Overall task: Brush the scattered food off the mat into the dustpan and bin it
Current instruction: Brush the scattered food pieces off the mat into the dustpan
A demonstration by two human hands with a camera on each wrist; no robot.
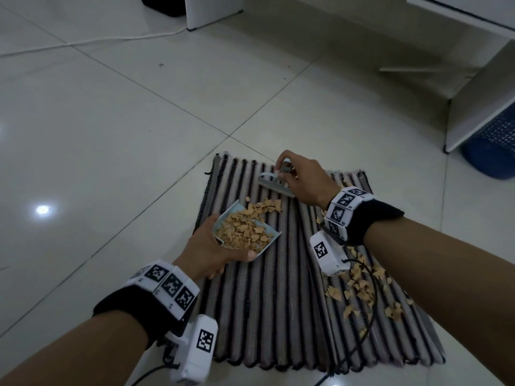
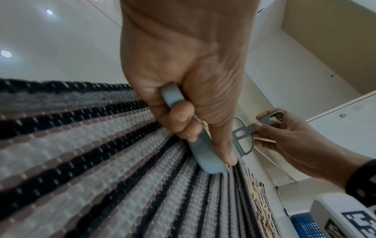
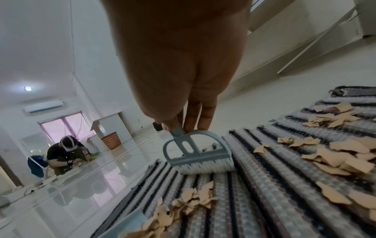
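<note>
Gripping the pale blue plastic dustpan (image 1: 245,232) by its rear edge, the left hand (image 1: 211,252) holds it on the grey-and-black striped woven mat (image 1: 278,302) at frame centre, its tray heaped with tan broken food flakes (image 1: 242,232). The right hand (image 1: 303,182) pinches the handle of the small grey-blue plastic hand brush (image 1: 276,185) just above the dustpan, bristles touching the mat in the right wrist view. More flakes lie at the dustpan mouth and along the mat's right side; a blue perforated bin (image 1: 493,151) sits at the right edge on the white tiled floor (image 1: 111,135).
</note>
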